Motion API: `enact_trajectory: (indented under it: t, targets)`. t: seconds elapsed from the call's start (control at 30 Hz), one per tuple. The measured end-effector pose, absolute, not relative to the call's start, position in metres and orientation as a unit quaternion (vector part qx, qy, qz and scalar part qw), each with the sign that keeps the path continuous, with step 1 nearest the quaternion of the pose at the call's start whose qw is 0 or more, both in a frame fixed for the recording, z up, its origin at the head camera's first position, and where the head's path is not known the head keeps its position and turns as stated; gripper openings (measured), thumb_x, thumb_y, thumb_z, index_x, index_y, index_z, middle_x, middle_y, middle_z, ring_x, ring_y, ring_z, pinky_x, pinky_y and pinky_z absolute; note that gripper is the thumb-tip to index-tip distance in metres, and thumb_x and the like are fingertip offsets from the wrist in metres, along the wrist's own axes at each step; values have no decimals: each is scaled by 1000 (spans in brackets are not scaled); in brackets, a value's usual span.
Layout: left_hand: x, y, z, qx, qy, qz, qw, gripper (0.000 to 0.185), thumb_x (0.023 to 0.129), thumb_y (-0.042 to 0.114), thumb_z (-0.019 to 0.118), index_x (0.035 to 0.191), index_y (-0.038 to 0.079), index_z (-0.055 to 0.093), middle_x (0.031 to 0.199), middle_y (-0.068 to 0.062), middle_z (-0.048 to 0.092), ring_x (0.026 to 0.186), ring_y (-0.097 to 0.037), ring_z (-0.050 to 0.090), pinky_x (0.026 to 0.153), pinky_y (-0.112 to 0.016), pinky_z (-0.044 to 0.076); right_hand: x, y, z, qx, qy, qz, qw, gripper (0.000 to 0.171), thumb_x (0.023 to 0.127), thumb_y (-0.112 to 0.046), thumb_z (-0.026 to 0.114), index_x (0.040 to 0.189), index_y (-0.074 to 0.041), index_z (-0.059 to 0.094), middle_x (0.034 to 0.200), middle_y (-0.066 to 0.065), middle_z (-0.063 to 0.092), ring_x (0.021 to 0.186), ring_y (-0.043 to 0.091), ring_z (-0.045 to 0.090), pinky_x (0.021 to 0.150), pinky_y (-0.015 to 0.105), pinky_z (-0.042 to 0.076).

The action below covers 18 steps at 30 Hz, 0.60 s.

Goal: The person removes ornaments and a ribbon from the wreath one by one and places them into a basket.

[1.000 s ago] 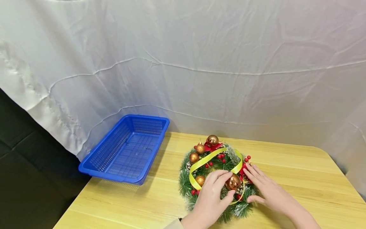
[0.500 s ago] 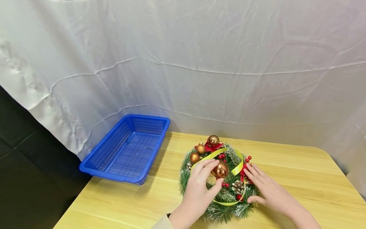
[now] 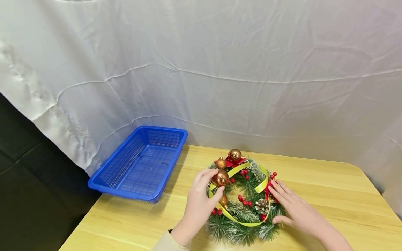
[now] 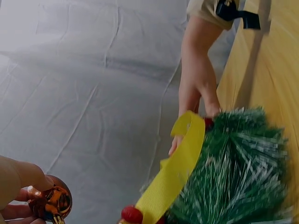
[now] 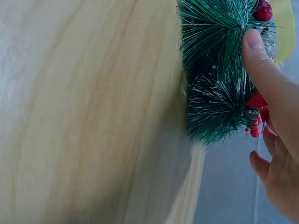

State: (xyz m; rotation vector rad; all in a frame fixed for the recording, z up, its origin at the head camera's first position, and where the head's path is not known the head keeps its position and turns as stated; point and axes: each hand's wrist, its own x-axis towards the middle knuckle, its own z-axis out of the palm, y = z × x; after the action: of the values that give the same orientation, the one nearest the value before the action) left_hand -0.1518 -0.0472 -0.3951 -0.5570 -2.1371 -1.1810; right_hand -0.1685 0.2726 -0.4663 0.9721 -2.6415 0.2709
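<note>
Head view: left hand (image 3: 198,202) pinches shiny copper bauble (image 3: 221,177), lifted over the green pine wreath (image 3: 243,200) on the wooden table (image 3: 329,195); right hand (image 3: 296,209) lies flat-fingered on the rim, likely steadying it. Blue plastic basket (image 3: 141,162) sits well left.
Left wrist: fingertips (image 4: 18,179) clamp bauble (image 4: 49,203); yellow ribbon (image 4: 175,175) curls up.
Right wrist: thumb (image 5: 264,70) presses needles, nothing gripped.

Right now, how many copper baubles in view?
4. One at the wreath's far top, one just left of it, one pinched in the left hand, one below that hand's thumb. More may be hidden.
</note>
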Motion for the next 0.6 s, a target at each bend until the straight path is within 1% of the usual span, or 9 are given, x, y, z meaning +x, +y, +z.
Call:
enact_trajectory:
  t: [0.17, 0.33, 0.6]
  targets:
    - [-158, -61, -399, -195, -812, -447, 322, 47, 74, 2, 79, 117, 2, 63, 116, -8, 57, 99, -17, 60, 86, -28, 53, -168, 273, -466, 339, -923, 94, 156, 91, 78, -53, 65, 147, -3, 34, 153, 18, 25, 143, 11, -5, 111, 18, -7]
    - [-162, -78, -403, -169, -819, -428, 342, 47, 71, 1, 80, 115, 3, 64, 113, -7, 59, 95, -16, 60, 83, -28, 54, -169, 273, -466, 342, -922, 93, 156, 91, 78, -54, 65, 146, -2, 35, 153, 19, 25, 143, 13, -4, 111, 17, -7]
    - [-167, -104, -408, -143, -819, -403, 383, 47, 68, 1, 82, 112, 3, 65, 110, -9, 61, 90, -20, 61, 76, -38, 56, -170, 275, -468, 344, -921, 90, 159, 91, 78, -54, 66, 146, -1, 35, 152, 20, 25, 143, 14, -4, 111, 18, -6]
